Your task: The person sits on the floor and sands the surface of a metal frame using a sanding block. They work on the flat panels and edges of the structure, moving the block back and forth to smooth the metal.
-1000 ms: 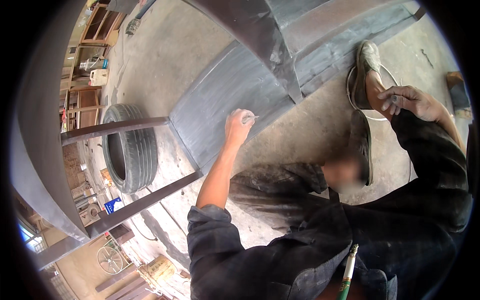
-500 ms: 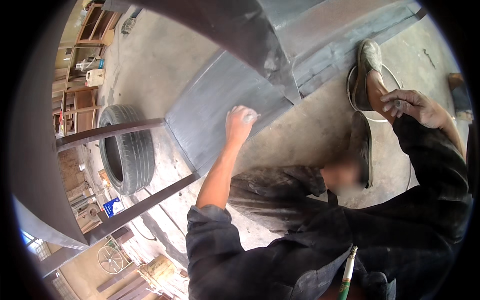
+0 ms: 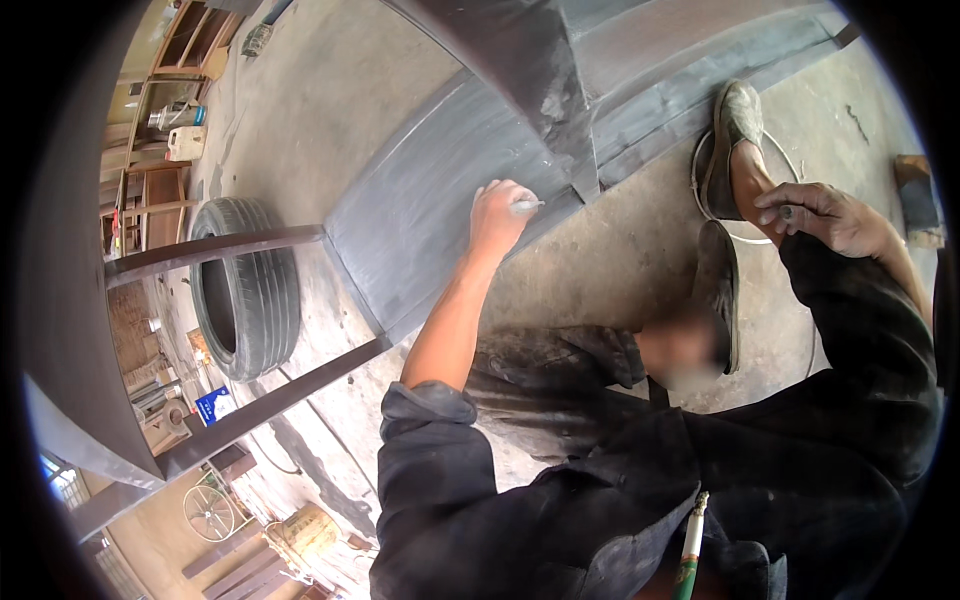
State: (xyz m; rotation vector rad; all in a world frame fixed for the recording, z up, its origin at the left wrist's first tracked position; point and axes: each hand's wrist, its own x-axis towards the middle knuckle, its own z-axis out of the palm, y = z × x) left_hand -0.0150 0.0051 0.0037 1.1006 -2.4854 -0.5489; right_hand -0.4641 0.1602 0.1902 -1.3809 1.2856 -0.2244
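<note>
My left hand is closed over a small pale piece whose end sticks out past the fingers. I cannot tell what it is. The hand is at the grey panel, close to its lower right edge, and the panel shows pale streaks. On the right, my right hand lies by my ankle and dark trouser leg, fingers loosely bent, dusty, with nothing visible in them. A cigarette with a green and white end shows at the lower edge, in front of my dark jacket.
Dark metal bars join the panel to a large curved grey part on the left. Behind them a tyre stands on the concrete floor. A pale cable loop lies around my shoe. Shelves, a white jug and planks line the far left.
My left hand has slid a little right and upward along the panel with the pale piece in it. My right hand has stayed by my ankle. The whole view has shifted slightly.
</note>
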